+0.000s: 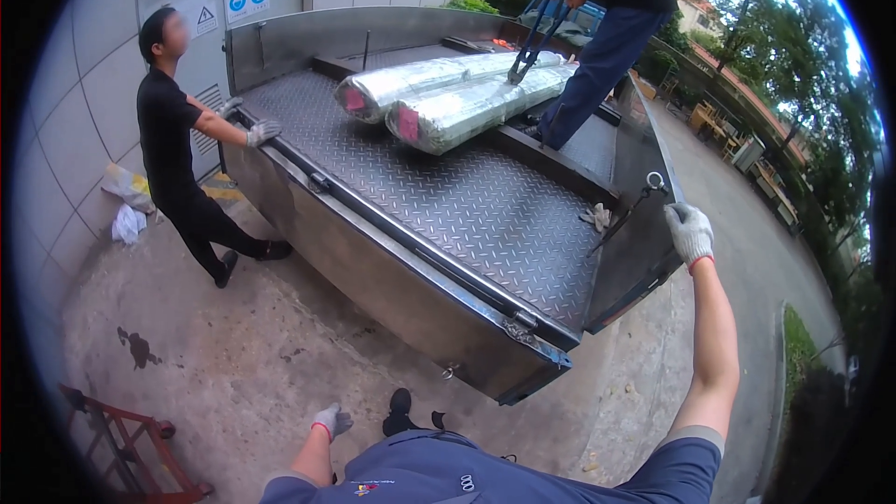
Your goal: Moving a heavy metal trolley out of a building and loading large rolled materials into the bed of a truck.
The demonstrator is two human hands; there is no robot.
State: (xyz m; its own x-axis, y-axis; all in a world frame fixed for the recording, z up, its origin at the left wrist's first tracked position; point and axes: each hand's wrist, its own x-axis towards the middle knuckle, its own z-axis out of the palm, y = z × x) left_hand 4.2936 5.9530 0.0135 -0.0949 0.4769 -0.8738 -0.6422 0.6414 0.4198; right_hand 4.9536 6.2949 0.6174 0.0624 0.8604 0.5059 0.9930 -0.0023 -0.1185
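Observation:
My right hand (691, 235), in a pale knitted glove, reaches out and is closed over the top edge of the truck's right side panel (637, 257). Low in front of my body, my left hand (333, 421) is gloved too and empty, its fingers loosely stretched out. Before me lies the tread-plate truck bed (439, 210), its tailgate (373, 285) hanging down. Two long bundles in silver wrapping, a rear one (385, 93) and a nearer one (457, 117), lie side by side on the bed. Each has a pink patch on its end.
A co-worker (168, 131) stands at the left, gloved hands on the bed's edge. Another person (611, 47) stands on the bed, holding blue-handled bolt cutters (539, 33) against the bundles. A loose glove (597, 217) lies at the bed's right. A red cart (131, 448) stands lower left.

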